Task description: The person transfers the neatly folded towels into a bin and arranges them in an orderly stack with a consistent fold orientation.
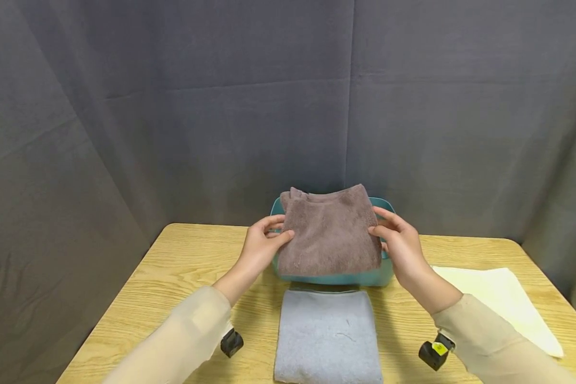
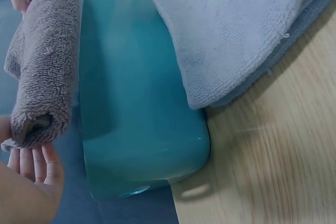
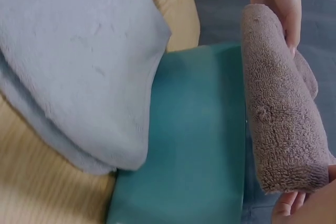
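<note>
A folded brown towel (image 1: pixel 330 234) is held up over a teal bin (image 1: pixel 386 272), covering much of its opening. My left hand (image 1: pixel 264 242) pinches the towel's left edge, thumb in front and fingers behind. On the opposite side my right hand (image 1: pixel 399 242) grips the right edge the same way. In the left wrist view the towel (image 2: pixel 47 56) shows its folded layers beside the bin wall (image 2: pixel 136 87). From the right wrist, the towel (image 3: pixel 283 108) hangs between both hands. A folded grey-blue towel (image 1: pixel 327 336) lies flat on the table in front of the bin.
A pale yellow cloth (image 1: pixel 504 304) lies on the wooden table (image 1: pixel 173 282) at the right, partly behind my right forearm. Grey curtains (image 1: pixel 249 133) hang behind the table and at both sides. Small black cameras (image 1: pixel 231 342) are strapped at the wrists.
</note>
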Demonstrator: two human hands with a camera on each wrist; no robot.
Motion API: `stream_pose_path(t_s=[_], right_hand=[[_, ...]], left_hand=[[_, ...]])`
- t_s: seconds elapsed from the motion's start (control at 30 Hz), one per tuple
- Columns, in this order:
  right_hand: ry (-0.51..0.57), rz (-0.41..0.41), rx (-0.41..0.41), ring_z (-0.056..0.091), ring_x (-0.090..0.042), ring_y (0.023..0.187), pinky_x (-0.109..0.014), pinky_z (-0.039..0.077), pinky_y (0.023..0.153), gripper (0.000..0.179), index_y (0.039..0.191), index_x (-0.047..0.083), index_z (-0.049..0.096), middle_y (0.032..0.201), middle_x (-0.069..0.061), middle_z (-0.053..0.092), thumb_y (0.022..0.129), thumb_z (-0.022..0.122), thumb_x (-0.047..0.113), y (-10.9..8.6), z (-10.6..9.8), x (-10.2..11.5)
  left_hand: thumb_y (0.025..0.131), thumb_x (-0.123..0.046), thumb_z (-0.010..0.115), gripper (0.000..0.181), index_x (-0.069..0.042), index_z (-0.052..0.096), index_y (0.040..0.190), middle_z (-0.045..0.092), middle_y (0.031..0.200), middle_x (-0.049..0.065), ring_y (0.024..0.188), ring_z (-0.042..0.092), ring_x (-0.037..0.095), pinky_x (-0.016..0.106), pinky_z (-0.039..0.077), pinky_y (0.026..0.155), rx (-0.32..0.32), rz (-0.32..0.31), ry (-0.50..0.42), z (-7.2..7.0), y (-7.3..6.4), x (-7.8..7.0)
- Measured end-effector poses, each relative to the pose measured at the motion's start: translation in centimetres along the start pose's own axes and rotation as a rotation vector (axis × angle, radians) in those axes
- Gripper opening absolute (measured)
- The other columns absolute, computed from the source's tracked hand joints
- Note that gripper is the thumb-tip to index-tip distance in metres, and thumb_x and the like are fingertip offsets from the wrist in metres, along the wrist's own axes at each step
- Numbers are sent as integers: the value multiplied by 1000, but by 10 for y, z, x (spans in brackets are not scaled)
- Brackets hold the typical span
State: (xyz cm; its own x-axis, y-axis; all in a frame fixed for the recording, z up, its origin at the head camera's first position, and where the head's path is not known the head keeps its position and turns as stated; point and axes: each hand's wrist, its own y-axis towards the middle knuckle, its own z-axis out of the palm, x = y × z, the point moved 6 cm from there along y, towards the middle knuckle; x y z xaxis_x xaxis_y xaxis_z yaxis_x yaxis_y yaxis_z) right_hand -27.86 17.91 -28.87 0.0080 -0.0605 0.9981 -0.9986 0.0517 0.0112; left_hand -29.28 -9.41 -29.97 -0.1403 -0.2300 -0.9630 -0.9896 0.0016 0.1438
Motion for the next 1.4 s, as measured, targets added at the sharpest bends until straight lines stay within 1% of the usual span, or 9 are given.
stream_pose_path(t_s=[0.17,0.3,0.47,0.6,0.67,0.77,1.0,1.23,1.4], right_hand=[[-59,-3,-12,50,-14,110,-39,39,95,55,150,13,44,110,6,58,97,57,13,9,0,2],[-95,-17,-19,51,-13,105,-37,41,89,55,150,13,45,109,5,58,96,58,12,14,0,3],[-149,-31,-17,52,-13,102,-34,44,86,54,149,12,46,114,-3,60,96,58,11,18,1,4],[-183,-28,-22,53,-19,106,-37,46,90,54,149,12,46,120,-9,58,97,58,11,22,2,4],[-190,-23,-30,52,-22,109,-39,46,92,53,149,12,46,120,-10,57,97,58,11,23,2,4],[-191,-22,-44,51,-24,110,-39,46,91,53,148,13,47,121,-11,56,97,58,11,27,2,4],[-187,-45,-79,51,-19,99,-31,45,79,52,147,12,49,123,-12,56,96,57,9,37,-1,4],[-176,-42,-110,49,-17,97,-28,43,78,53,147,11,49,118,-10,55,95,57,5,46,-5,5],[-166,-27,-120,51,-16,96,-26,45,77,53,146,10,50,117,-10,57,94,59,4,49,-6,2]], left_hand=[[91,-11,73,43,-6,61,132,62,123,13,106,64,27,34,55,83,-6,-5,-10,1,7,4],[91,-11,73,42,-6,62,131,63,122,13,106,64,27,35,56,84,-17,3,-10,1,12,3],[90,-8,73,40,-5,64,129,66,118,15,101,67,28,35,57,79,-27,18,-20,2,19,-1],[91,-8,73,38,-4,65,128,66,117,15,98,69,27,34,58,77,-31,15,-23,3,24,-2],[91,-9,72,38,-5,65,128,66,117,15,98,69,27,34,58,77,-32,13,-24,4,26,-1],[91,-9,72,39,-6,65,129,66,119,15,99,68,27,34,57,78,-35,9,-28,5,29,-1],[90,-8,73,39,-5,66,128,67,118,14,100,69,27,35,57,79,-62,18,-20,9,36,-1],[90,-7,73,38,-4,66,127,67,118,15,102,68,27,37,57,81,-75,37,-17,15,43,-4],[90,-6,73,37,-5,66,127,66,117,15,102,68,27,36,57,80,-75,29,-12,18,45,-3]])
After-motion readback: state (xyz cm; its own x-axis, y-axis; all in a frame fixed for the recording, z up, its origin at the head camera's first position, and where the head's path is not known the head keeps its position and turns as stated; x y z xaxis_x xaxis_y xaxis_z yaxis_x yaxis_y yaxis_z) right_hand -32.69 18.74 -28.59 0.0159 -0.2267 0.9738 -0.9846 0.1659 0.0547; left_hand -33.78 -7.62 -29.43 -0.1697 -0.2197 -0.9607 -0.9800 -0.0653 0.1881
